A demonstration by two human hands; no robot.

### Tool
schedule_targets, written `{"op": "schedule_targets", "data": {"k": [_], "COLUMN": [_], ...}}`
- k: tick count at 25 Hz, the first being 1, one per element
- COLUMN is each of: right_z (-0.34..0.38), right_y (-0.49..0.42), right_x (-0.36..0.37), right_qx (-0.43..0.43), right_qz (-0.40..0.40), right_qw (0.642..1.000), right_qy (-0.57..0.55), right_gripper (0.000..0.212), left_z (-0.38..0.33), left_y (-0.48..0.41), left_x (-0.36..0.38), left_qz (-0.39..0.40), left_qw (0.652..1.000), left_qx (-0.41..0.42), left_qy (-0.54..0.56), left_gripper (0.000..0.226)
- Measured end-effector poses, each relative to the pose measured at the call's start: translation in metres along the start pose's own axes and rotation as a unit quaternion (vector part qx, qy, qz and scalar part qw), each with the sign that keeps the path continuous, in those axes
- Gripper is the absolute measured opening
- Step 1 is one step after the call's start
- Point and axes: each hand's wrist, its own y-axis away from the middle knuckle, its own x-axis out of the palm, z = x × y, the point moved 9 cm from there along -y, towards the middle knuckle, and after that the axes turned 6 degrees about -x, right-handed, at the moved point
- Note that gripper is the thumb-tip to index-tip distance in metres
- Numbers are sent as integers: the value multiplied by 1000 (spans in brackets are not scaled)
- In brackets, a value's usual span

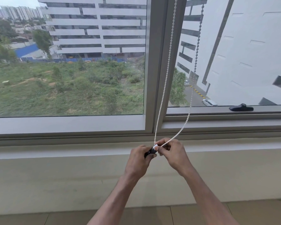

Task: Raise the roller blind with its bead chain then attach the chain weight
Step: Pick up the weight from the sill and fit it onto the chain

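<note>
Big window fills the upper frame, grey mullion just right of centre. Pale ledge runs across below it. White bead chain hangs in two strands from the top edge, its loop ending at the hands at lower centre. Left hand grips the dark chain weight. Right hand pinches the chain's bottom loop at the weight's white end. The hands are close together, fingertips nearly meeting. Black window handle lies on the right sash rail.
</note>
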Motion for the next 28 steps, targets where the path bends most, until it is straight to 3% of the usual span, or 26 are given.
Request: {"op": "schedule_targets", "data": {"k": [10, 18, 28], "right_z": [-4, 2, -3], "right_y": [3, 0, 8], "right_x": [6, 6, 6], "right_qx": [20, 2, 1], "right_qz": [81, 89, 45], "right_qw": [996, 995, 997], "right_qy": [-27, -45, -55], "right_gripper": [12, 13, 15], "left_z": [25, 24, 17], "left_y": [15, 17, 12], "left_x": [16, 18, 2], "left_qz": [128, 159, 94], "left_qw": [973, 950, 983], "left_qx": [-107, -121, -76], "left_qy": [158, 239, 140], "left_gripper": [20, 27, 18]}}
